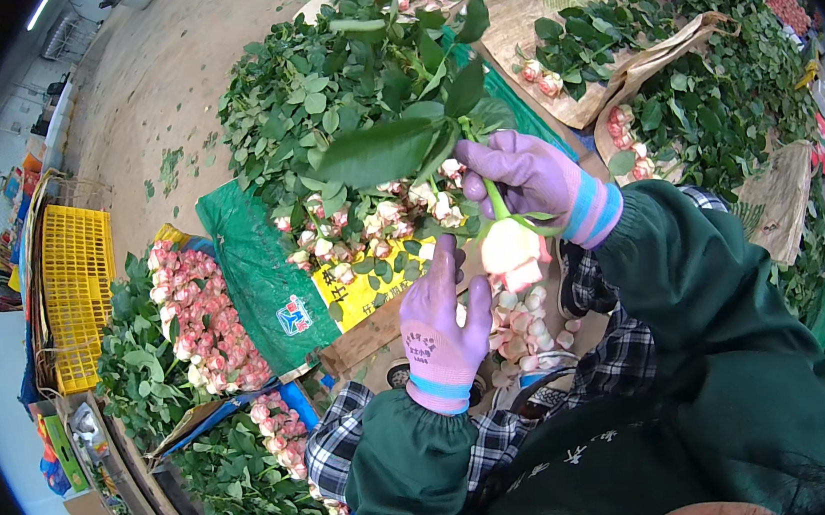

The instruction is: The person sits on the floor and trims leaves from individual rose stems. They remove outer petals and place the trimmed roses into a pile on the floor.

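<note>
A pale rose with pink-edged petals (511, 251) hangs head down from my right hand (521, 178), which wears a purple glove and pinches the green stem just above the bloom. Large dark leaves (386, 151) on that stem spread up and to the left. My left hand (445, 314), gloved alike, is just left of the bloom with thumb and forefinger apart and nothing visible between them. Beyond the hands, a heap of cut roses (314, 109) lies on a green and yellow printed sack (256, 274). Loose petals (522, 329) are scattered below the bloom.
Bundled pink roses (200, 317) lie to the left, with another bunch (280, 430) nearer me. A yellow plastic crate (80, 292) stands at far left. More leafy stems (713, 105) and brown sacking (635, 76) are on the right. Fallen leaves (169, 170) dot the floor.
</note>
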Demonstrator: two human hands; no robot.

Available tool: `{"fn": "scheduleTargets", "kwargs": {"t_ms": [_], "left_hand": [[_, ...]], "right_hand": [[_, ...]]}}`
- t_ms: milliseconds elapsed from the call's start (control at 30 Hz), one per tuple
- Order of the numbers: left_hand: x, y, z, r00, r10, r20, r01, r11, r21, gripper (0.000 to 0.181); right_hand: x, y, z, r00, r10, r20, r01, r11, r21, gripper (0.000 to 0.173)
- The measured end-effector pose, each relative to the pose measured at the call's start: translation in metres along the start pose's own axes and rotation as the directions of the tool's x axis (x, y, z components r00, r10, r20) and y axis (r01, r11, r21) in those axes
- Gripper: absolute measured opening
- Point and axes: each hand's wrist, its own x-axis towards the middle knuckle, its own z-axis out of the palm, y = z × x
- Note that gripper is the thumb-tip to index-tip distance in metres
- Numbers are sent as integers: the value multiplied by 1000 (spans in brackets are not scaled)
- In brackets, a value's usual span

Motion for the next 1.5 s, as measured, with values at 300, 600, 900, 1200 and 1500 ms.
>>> {"fn": "scheduleTargets", "kwargs": {"t_ms": [300, 600, 900, 1200, 1500], "left_hand": [[-3, -10, -1, 994, -84, 66, 80, 995, 61, 46], [5, -5, 8, 981, -110, -161, 92, 989, -115, 54], [-3, -3, -15, 990, -95, -107, 54, 943, -329, 71], [20, 39, -35, 970, 37, -239, -78, 983, -166, 49], [8, 51, -66, 896, 311, -319, -275, 949, 153, 37]], "right_hand": [[23, 14, 11, 994, -110, 9, 105, 967, 233, 39], [31, 22, 30, 991, -83, 102, 16, 846, 533, 29], [14, -10, 35, 916, -53, 398, -78, 949, 306, 50], [22, -19, 25, 942, -75, 327, -19, 961, 275, 44], [5, -31, 46, 927, -40, 372, -90, 941, 326, 50]]}}
